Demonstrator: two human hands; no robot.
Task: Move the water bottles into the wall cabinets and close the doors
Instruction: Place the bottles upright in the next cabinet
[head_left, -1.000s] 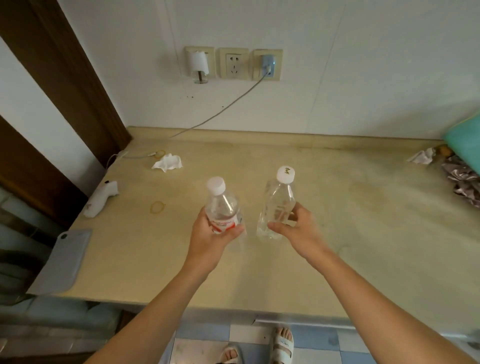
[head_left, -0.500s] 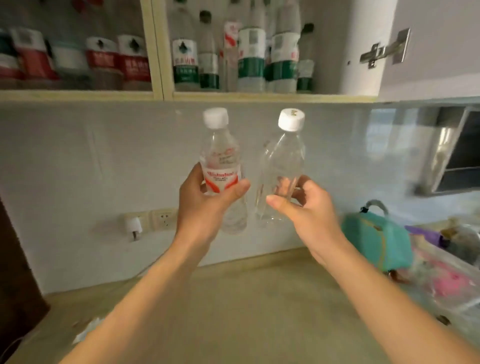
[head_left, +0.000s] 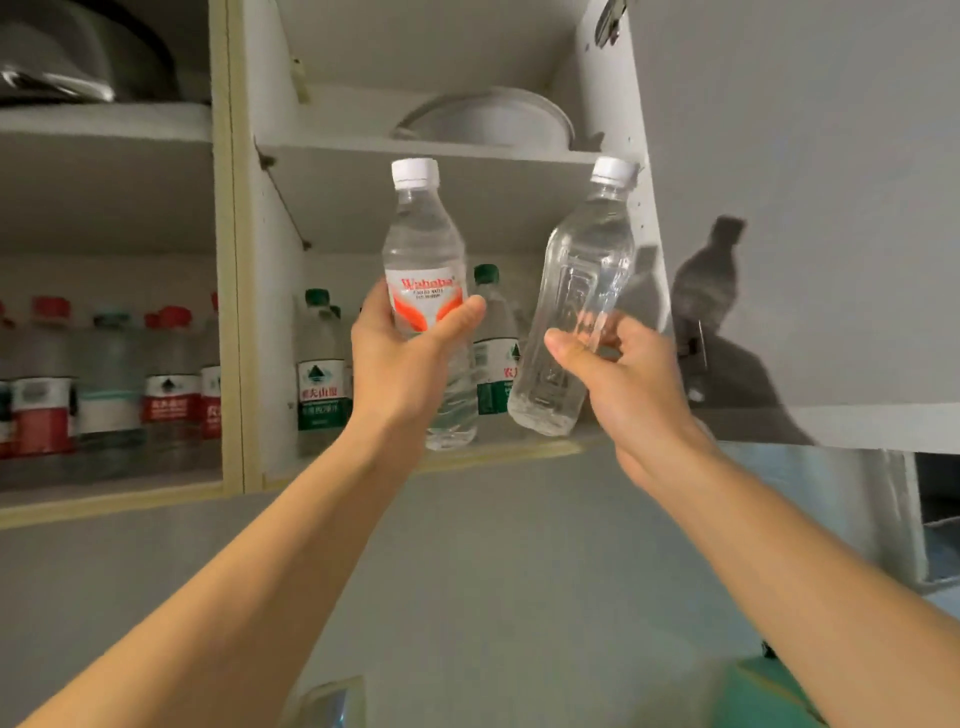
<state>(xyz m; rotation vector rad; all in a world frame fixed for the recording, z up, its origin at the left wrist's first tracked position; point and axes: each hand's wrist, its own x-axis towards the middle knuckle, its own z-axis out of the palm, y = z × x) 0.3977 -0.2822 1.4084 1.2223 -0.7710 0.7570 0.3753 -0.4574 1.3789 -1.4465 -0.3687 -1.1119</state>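
Two open wall cabinets (head_left: 228, 260) fill the upper view, the right one's door (head_left: 805, 208) swung outward to the right. Its lower shelf (head_left: 467, 457) holds green-capped bottles (head_left: 322, 364) at left and centre, with open room toward its right wall; a white bowl (head_left: 493, 122) sits on the shelf above. The left hand (head_left: 400, 364) wraps thumb and fingers around a labelled bottle (head_left: 423, 270), upright, cap up. The right hand (head_left: 618, 374) pinches the lower body of a clear unlabelled bottle (head_left: 582, 291), its long axis tilted, cap up and right by the cabinet's edge. Red-labelled bottles (head_left: 166, 384) in the left cabinet are blurred.
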